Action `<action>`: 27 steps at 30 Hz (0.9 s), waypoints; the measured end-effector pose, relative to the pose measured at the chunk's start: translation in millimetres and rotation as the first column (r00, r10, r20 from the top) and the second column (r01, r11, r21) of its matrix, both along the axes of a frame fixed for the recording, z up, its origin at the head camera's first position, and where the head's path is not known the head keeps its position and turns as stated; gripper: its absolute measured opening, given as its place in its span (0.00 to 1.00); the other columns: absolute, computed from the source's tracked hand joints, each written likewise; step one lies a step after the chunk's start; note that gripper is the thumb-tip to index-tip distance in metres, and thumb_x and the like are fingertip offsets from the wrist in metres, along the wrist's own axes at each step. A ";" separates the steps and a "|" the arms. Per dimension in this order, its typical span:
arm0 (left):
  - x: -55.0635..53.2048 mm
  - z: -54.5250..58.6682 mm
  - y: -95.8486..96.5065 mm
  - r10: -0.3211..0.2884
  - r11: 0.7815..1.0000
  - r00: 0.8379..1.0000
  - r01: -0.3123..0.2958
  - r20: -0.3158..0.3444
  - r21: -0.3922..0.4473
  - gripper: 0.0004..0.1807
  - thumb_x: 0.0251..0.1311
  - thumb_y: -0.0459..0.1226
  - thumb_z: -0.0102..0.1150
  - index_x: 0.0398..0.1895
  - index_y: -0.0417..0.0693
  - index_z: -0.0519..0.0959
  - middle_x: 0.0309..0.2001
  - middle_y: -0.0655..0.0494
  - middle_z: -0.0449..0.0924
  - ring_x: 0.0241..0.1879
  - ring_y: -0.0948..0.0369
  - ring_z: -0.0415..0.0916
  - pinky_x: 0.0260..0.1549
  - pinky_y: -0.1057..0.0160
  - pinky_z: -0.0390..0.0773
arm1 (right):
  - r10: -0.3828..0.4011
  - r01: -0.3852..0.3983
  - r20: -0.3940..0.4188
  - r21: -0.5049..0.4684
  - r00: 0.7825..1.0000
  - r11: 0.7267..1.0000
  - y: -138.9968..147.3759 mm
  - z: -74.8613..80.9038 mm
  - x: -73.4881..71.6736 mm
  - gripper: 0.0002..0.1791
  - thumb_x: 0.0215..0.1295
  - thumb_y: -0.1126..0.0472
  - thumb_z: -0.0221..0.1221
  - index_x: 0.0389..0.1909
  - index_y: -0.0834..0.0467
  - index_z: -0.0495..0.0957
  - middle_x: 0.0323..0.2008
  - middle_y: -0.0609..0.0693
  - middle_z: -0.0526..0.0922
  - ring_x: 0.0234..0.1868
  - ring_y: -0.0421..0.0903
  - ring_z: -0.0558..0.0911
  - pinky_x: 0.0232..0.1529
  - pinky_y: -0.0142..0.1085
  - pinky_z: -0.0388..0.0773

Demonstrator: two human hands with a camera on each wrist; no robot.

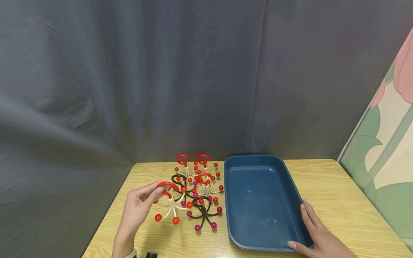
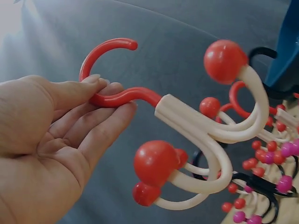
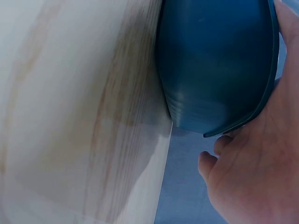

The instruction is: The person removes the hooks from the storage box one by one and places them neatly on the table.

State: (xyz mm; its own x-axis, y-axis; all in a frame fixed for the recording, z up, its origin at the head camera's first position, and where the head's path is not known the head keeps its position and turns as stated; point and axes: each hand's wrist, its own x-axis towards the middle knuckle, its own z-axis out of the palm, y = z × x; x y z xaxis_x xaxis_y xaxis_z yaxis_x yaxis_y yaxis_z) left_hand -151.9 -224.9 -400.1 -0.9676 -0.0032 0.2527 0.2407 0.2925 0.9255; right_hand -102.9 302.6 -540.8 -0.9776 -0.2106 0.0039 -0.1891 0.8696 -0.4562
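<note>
My left hand point(image 1: 137, 206) pinches the curved red top hook of a white multi-arm hanging hook point(image 2: 187, 123) between thumb and fingers. Red balls tip its white arms, and it hangs over the table's left part. Beside it stand more hanging hooks: a black one with magenta balls point(image 1: 204, 212), another black one behind, and several white ones with red balls point(image 1: 207, 188). Against the near right corner of a deep blue tray point(image 1: 250, 248) lies my right hand point(image 1: 319, 233), thumb at the front rim and straight fingers along the right side. No hook shows inside the tray.
Everything stands on a light wooden table point(image 1: 348, 200). A dark grey curtain point(image 1: 200, 79) hangs behind it, and a flower-patterned panel point(image 1: 384, 150) rises at the right. A small black object point(image 1: 151, 254) shows at the bottom edge, near the left wrist.
</note>
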 end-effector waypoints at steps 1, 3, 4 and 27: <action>0.4 -3.2 -0.1 0.011 1.000 1.000 -0.011 0.000 0.003 0.15 0.72 0.36 0.65 0.57 0.38 0.87 0.47 0.57 0.93 0.49 0.70 0.89 0.48 0.71 0.86 | 0.000 0.000 -0.002 0.002 1.000 1.000 0.4 -0.3 -0.2 0.68 0.67 0.32 0.64 0.84 0.65 0.31 0.85 0.67 0.29 0.84 0.63 0.38 0.59 0.72 0.75; 1.3 -9.3 -0.1 0.019 1.000 1.000 -0.020 0.010 0.016 0.16 0.73 0.37 0.64 0.57 0.37 0.86 0.47 0.57 0.93 0.49 0.70 0.89 0.49 0.71 0.86 | -0.001 0.001 -0.011 0.018 1.000 1.000 0.8 -1.0 -0.4 0.68 0.67 0.32 0.64 0.84 0.65 0.31 0.85 0.66 0.30 0.84 0.62 0.39 0.58 0.71 0.76; 1.8 -12.2 0.1 0.025 0.999 1.000 -0.025 0.015 0.024 0.16 0.73 0.38 0.64 0.57 0.37 0.86 0.48 0.55 0.93 0.50 0.69 0.89 0.49 0.72 0.86 | -0.001 0.001 -0.012 0.020 1.000 1.000 1.1 -1.4 -0.4 0.68 0.67 0.32 0.63 0.84 0.65 0.31 0.85 0.66 0.30 0.84 0.62 0.39 0.58 0.71 0.77; -0.2 -63.3 -2.3 0.014 0.996 0.991 -0.025 0.135 0.084 0.16 0.73 0.35 0.63 0.58 0.36 0.85 0.50 0.55 0.92 0.51 0.67 0.88 0.53 0.61 0.87 | -0.015 0.015 -0.012 0.053 1.000 0.998 1.2 -1.9 -1.2 0.68 0.66 0.31 0.63 0.85 0.63 0.32 0.86 0.65 0.32 0.82 0.66 0.50 0.58 0.67 0.79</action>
